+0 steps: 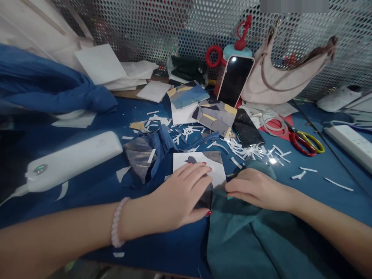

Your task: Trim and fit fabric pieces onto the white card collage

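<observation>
My left hand (186, 190) lies flat with its fingers stretched over a white sheet (216, 170) that has dark grey pieces on it. Part of that sheet and a dark patch are hidden under the palm. Just to the right, my right hand (255, 188) is closed, its fingertips pinched at the top edge of a teal cloth (247, 236). The cloth spreads down to the table's front edge. What exactly sits between those fingertips is partly hidden. Beyond the hands lie a crumpled blue and grey fabric piece (139, 155) and patterned grey, blue and yellow pieces (216, 116).
White paper strips (250, 151) litter the blue table. A white handheld device (75, 161) with a cord lies left. Scissors (305, 143), a coiled cable (273, 124) and a power strip (351, 143) are right. A phone (236, 81) leans upright near a pale handbag (270, 83).
</observation>
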Demonstrator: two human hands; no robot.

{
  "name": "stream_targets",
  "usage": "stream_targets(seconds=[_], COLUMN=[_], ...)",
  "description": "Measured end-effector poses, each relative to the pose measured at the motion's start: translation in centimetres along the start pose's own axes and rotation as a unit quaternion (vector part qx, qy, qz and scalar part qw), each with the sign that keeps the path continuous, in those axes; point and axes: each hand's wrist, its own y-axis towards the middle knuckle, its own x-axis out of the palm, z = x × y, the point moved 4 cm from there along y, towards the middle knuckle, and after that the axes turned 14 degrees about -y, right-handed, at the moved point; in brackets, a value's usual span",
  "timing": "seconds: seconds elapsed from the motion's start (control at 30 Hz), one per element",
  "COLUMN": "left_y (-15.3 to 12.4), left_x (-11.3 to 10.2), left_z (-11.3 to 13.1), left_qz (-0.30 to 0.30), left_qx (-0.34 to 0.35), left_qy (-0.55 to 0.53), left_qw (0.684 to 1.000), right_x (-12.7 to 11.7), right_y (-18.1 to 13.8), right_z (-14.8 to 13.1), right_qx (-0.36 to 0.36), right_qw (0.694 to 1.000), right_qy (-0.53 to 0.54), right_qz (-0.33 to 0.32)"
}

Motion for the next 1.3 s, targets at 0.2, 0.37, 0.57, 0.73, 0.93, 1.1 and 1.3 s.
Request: stream_targets(seconds=[0.2,0.37,0.57,0.73,0.93,1.1,1.3], left_y=[-0.3,-0.1,0.0,-0.1,-0.1,0.2,-0.2], left_x=[0.6,0.4,0.3,0.2,0.2,-0.5,0.1], left_z=[-1.5,-1.5,-1.3,-0.9,-0.7,0.3,1.5], left_qz=[-0.075,-0.072,-0.057,-0.046,-0.039,-0.007,-0.08], left_qx=[-0.026,-0.017,-0.011,0.003,0.014,0.047,0.121], left_qy=[-0.041,-0.042,-0.026,-0.019,-0.01,0.016,-0.047], left_qw=[0.996,0.996,0.998,0.999,0.999,0.999,0.988], right_x=[-0.6,-0.4,0.4,0.7,1.0,1.2,1.9], right_y=[-0.5,-0.2,0.3,0.1,-0.1,0.0,-0.2], right_z=[-0.2,0.1,0.5,0.8,1.3,1.4,1.4], right_qx=[-0.013,-0.002,0.03,0.055,0.085,0.088,0.063], right_qw=[0.989,0.992,0.998,0.998,0.995,0.995,0.993], right_qy=[0.139,0.116,0.051,0.026,0.006,-0.011,-0.098], right_qz=[-0.058,-0.048,-0.027,-0.028,-0.05,-0.035,-0.026])
